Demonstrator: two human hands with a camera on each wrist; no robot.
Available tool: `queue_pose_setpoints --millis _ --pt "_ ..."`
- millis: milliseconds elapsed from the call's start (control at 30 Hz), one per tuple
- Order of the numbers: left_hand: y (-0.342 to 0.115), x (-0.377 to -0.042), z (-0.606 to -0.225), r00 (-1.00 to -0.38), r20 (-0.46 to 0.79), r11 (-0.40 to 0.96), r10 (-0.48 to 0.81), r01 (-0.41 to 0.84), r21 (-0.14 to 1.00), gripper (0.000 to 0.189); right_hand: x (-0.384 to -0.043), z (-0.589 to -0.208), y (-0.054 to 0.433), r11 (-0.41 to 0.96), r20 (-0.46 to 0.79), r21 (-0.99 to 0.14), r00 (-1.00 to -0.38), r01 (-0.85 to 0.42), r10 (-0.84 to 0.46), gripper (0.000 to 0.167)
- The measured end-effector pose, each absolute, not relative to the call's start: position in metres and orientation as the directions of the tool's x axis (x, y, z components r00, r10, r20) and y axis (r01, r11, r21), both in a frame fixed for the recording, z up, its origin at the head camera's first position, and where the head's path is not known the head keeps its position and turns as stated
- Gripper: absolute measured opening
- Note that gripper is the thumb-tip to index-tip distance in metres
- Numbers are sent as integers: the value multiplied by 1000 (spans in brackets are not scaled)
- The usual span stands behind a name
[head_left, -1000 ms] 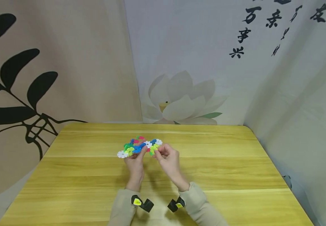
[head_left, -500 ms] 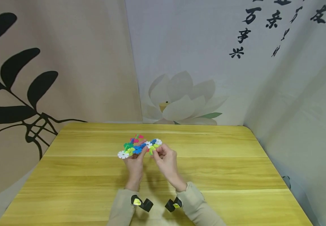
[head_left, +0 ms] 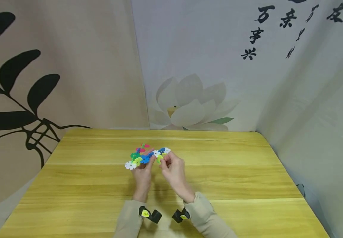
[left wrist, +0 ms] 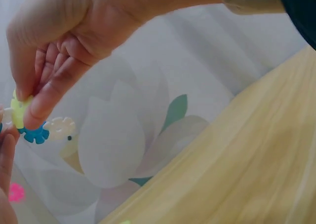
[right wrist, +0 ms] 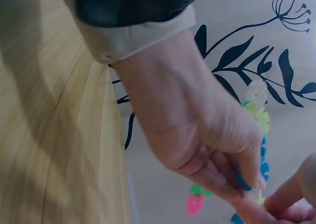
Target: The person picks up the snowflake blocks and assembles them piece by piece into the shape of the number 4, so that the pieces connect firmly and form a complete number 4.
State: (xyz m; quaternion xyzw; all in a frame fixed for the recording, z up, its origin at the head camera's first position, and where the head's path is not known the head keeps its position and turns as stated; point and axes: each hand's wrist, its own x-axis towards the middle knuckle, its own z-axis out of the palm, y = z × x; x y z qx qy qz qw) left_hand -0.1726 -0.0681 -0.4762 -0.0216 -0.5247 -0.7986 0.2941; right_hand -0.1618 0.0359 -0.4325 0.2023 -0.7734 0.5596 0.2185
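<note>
A chain of joined plastic snowflake building pieces (head_left: 144,159), in white, yellow, green, blue and pink, is held above the table between both hands. My left hand (head_left: 142,178) grips its middle, thumb on the near side by a blue piece; the right wrist view shows this hand (right wrist: 187,120) large, fingers curled behind the chain. With thumb and fingertips, my right hand (head_left: 174,170) pinches a yellow snowflake piece (left wrist: 19,113) at the right end. Beside that, a blue piece (left wrist: 35,135) and a white piece (left wrist: 62,128) stick out past the fingertips.
The wooden table (head_left: 237,172) lies under both hands, its far edge against a printed cloth backdrop (head_left: 195,49). Each wrist wears a small black camera over a beige sleeve (head_left: 131,216).
My right hand has shifted slightly left and keeps its pinch at the chain's right end. The chain sits a little lower in the head view; the left hand stays nearly still.
</note>
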Motion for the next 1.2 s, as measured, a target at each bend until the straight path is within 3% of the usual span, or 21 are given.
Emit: queue_pose_setpoints --millis 533,800,1067,1200 --pt "-76 -174 -467 -863 387 -328 -325 487 810 21 -165 -438 38 312 734 -620 -672 -720 -94 19" --pt "-75 -177 -466 -823 489 -262 -289 559 787 25 -159 -430 37 272 705 -671 -707 -690 -55 19" --pt "-73 -175 -469 -816 470 -245 -336 558 793 27 -157 -431 36 270 597 -767 -801 -582 -30 18" --pt "-73 -173 -471 -825 452 -235 -339 539 809 29 -157 -433 37 278 572 -783 -820 -556 -31 19"
